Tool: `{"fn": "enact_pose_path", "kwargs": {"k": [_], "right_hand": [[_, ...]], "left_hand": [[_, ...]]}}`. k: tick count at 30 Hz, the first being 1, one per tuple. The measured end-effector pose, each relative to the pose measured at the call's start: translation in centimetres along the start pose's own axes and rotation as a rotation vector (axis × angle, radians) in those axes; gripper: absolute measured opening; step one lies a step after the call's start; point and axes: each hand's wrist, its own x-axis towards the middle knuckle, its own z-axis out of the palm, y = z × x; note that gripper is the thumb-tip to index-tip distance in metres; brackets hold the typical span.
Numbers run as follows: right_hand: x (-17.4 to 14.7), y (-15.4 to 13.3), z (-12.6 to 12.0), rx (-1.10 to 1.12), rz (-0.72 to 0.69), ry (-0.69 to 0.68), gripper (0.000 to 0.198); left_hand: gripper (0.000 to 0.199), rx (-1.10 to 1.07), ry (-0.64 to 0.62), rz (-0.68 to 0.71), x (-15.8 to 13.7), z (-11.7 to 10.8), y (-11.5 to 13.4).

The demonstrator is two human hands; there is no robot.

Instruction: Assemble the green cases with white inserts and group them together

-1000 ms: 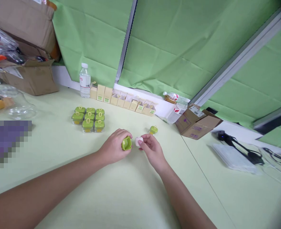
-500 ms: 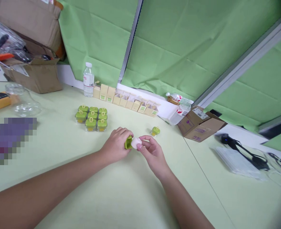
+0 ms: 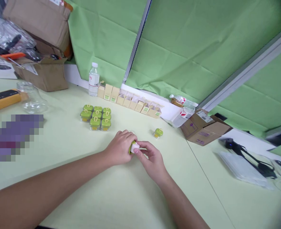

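Observation:
My left hand is wrapped round a small green lid, which is mostly hidden by the fingers. Between thumb and fingers, my right hand pinches a small white rounded piece at the lid's open side. The white piece seems partly inside the green rim; how deep I cannot tell. Beyond my left hand stand several little clear jars with green lids, grouped close together. One more green-lidded jar stands alone beyond my right hand.
Small beige cartons line the wall beside an upright water bottle. Plastic bottles lean near a cardboard box at right. At left are a glass vessel, an orange-black bar and an open carton.
My right hand has brought the white piece leftward against the green lid, where a gap showed before. The whole view has shifted slightly.

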Motion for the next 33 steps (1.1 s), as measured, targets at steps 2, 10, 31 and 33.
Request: {"fn": "enact_pose_path", "kwargs": {"k": [2,10,31,33], "right_hand": [[-0.2,0.0,0.3,-0.016,-0.031,0.004,0.024],[-0.5,-0.5,0.5,-0.174,-0.166,0.06,0.02],[-0.6,-1.4,-0.3,-0.407,-0.264,-0.056,0.017],[-0.8,-1.4,0.0,-0.382,-0.243,-0.024,0.017]], "left_hand": [[0.021,-0.042,0.002,-0.011,-0.1,0.1,0.0],[0.028,-0.234,0.036,-0.041,0.1,0.2,0.3],[0.035,-0.414,-0.075,-0.045,-0.7,0.7,0.0],[0.036,-0.418,-0.067,-0.04,-0.6,0.8,-0.1]]}}
